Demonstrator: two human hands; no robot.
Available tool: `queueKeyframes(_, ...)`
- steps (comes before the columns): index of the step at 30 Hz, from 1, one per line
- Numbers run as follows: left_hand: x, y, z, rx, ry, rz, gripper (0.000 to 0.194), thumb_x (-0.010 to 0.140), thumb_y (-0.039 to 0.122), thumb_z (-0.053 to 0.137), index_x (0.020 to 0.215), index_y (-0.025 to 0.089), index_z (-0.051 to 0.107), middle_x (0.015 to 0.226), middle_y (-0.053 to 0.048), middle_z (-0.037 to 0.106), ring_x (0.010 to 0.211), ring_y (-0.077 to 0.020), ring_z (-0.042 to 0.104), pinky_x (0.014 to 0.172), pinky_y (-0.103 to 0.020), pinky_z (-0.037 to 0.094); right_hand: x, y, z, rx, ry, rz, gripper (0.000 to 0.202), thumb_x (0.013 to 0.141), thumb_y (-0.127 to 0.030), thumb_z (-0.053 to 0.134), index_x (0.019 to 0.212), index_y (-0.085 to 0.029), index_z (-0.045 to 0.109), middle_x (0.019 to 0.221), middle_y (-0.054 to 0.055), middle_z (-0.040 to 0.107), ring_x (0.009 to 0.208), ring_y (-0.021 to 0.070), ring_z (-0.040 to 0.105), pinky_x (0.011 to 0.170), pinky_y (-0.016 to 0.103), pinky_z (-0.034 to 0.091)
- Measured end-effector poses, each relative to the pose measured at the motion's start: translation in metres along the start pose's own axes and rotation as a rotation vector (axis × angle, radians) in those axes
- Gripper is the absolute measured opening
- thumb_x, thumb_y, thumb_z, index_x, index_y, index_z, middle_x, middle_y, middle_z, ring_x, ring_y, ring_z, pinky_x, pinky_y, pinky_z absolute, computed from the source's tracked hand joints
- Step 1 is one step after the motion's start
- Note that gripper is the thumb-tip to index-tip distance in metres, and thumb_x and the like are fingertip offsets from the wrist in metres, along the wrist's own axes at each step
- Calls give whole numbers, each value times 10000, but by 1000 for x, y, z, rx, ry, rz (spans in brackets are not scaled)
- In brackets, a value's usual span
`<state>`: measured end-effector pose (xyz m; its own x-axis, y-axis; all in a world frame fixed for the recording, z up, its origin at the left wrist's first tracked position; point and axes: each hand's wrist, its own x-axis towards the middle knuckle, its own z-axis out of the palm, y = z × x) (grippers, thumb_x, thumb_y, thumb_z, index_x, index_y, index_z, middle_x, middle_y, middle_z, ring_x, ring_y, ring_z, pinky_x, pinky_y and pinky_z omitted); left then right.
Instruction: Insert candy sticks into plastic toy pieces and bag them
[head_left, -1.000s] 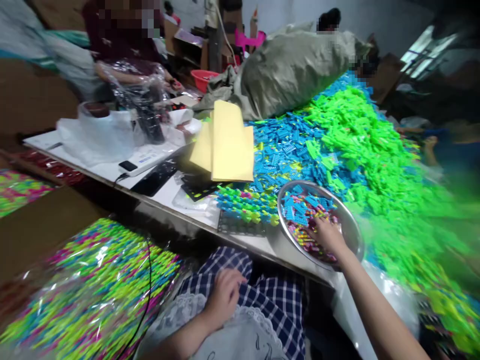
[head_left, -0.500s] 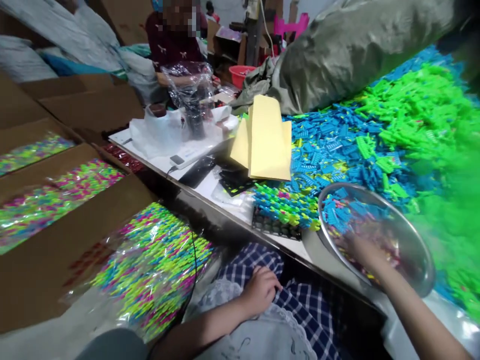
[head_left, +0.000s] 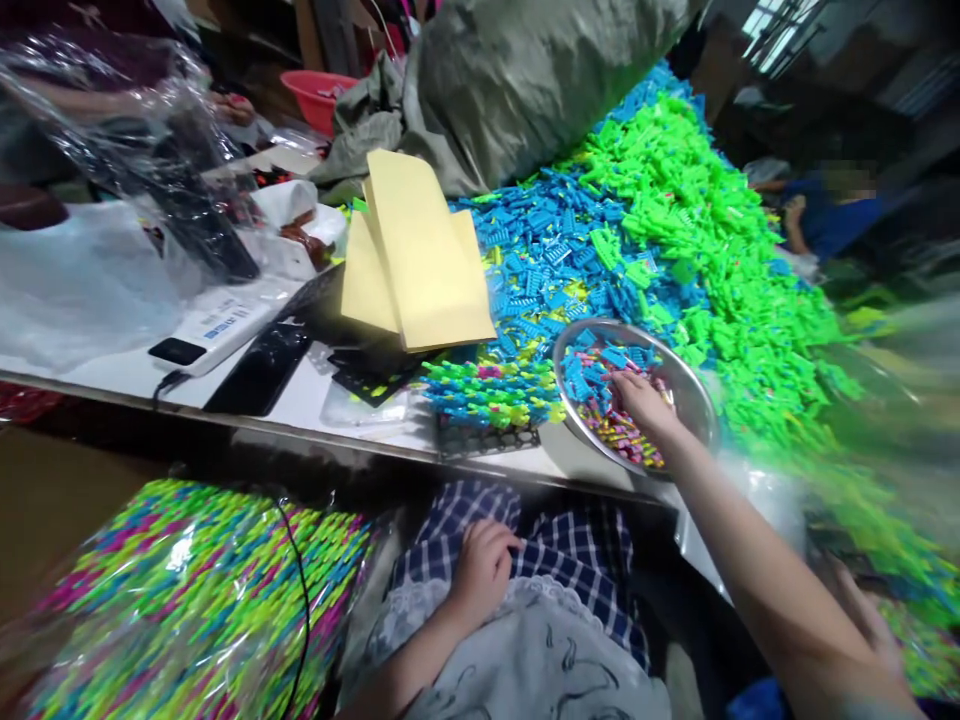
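White worktop (head_left: 296,395); near its front edge, silver bowl (head_left: 691,408) of blue pieces (head_left: 586,376) and pink-and-yellow pieces (head_left: 626,442); toward the right edge, bright green heap (head_left: 675,220); below the front edge, navy-and-white checked cloth (head_left: 581,565)

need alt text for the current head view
A person's right hand is in a metal bowl of small colourful pieces; the left hand rests on the lap. Beyond lies a heap of green and blue pieces.

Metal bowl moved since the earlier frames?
No, not visibly: the metal bowl still sits immediately right of the stacked multicoloured pieces, as in both earlier frames.
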<state>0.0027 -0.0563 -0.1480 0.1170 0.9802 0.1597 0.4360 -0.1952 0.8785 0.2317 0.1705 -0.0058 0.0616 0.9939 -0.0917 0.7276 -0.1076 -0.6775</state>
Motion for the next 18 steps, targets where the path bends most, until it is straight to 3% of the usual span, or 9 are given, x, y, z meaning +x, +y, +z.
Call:
queueKeyframes(3, 0, 0, 0, -35, 19, 4, 319, 688, -11, 387, 746, 198, 621, 793, -16, 613, 839, -173, 491, 779, -339, 359, 13, -7, 14, -165, -20, -33, 335, 786, -450, 465, 827, -148, 602, 741, 79, 621, 695, 190, 548, 647, 275, 381)
queueKeyframes(6, -1, 2, -4, -55, 25, 18, 319, 686, -11, 385, 761, 192, 620, 806, -23, 608, 853, -174, 489, 788, -339, 356, 24, -11, 22, -289, -56, -56, 291, 669, -424, 643, 695, -138, 595, 667, 79, 607, 644, 189, 533, 611, 270, 349)
queueKeyframes(10, 1, 10, -12, -96, 4, -2, 304, 704, 17, 388, 761, 190, 631, 805, -35, 616, 859, -181, 496, 803, -347, 349, 18, -19, 5, -350, -25, -79, 303, 672, -420, 649, 767, -136, 604, 589, 24, 563, 545, 158, 490, 539, 257, 317)
queueKeyframes(12, 5, 19, -18, -180, -42, -93, 255, 753, 90, 409, 767, 195, 641, 807, -37, 622, 856, -182, 503, 805, -343, 349, -4, -27, -9, -333, 77, -181, 297, 716, -423, 610, 842, -154, 598, 596, 3, 555, 519, 139, 473, 521, 247, 320)
queueKeyframes(14, 10, 32, -23, -385, -128, -242, 226, 810, 235, 419, 806, 195, 641, 753, -32, 603, 774, -165, 510, 747, -314, 370, -39, -38, -18, -288, 153, -401, 239, 753, -392, 585, 860, -178, 588, 655, 4, 573, 531, 127, 478, 525, 240, 340)
queueKeyframes(16, 18, 49, -29, -706, -249, -388, 388, 840, 433, 346, 813, 173, 632, 616, -11, 530, 627, -136, 478, 652, -280, 379, -83, -49, -17, -266, 89, -671, 141, 788, -320, 560, 842, -192, 588, 749, 26, 601, 625, 137, 520, 574, 242, 366)
queueKeyframes(18, 26, 68, -36, -1043, -340, -526, 593, 807, 604, 237, 734, 151, 613, 523, 11, 445, 521, -113, 417, 588, -266, 373, -125, -57, -7, -312, -35, -875, 104, 823, -256, 520, 875, -201, 592, 716, 26, 580, 648, 142, 513, 585, 251, 362)
